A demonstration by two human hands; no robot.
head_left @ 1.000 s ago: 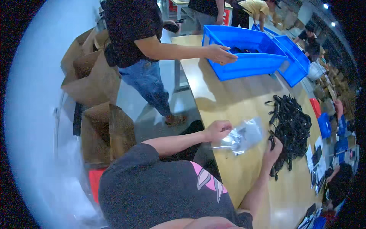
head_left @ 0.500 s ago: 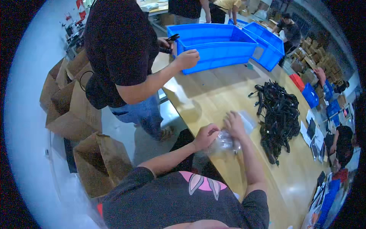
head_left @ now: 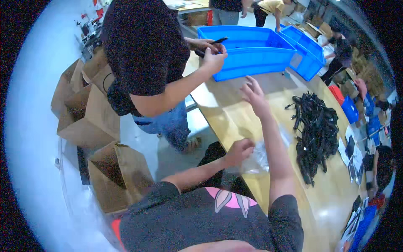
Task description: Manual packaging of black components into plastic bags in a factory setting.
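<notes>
My left hand (head_left: pixel 240 152) is closed at the table's near left edge, its fingertips pinching the edge of a clear plastic bag (head_left: pixel 261 159). The crumpled bag lies on the wooden table and passes partly behind my right forearm. My right hand (head_left: pixel 255 95) is raised over the table with its fingers apart and nothing in them, a little short of a long blue bin (head_left: pixel 256 61). To the right of my right forearm is a tangled heap of black cables (head_left: pixel 317 130).
A person in dark clothes (head_left: pixel 142 50) stands at the left, holding a black item (head_left: pixel 219 40) beside the bin. Another blue bin (head_left: pixel 308 63) stands behind it. Open cardboard boxes (head_left: pixel 121 176) are on the floor at left. Papers (head_left: pixel 350 149) lie along the table's right side.
My right hand has left the plastic bag and moved forward toward the blue bin. My left hand stays by the bag. The other person's hands have come together around the black item.
</notes>
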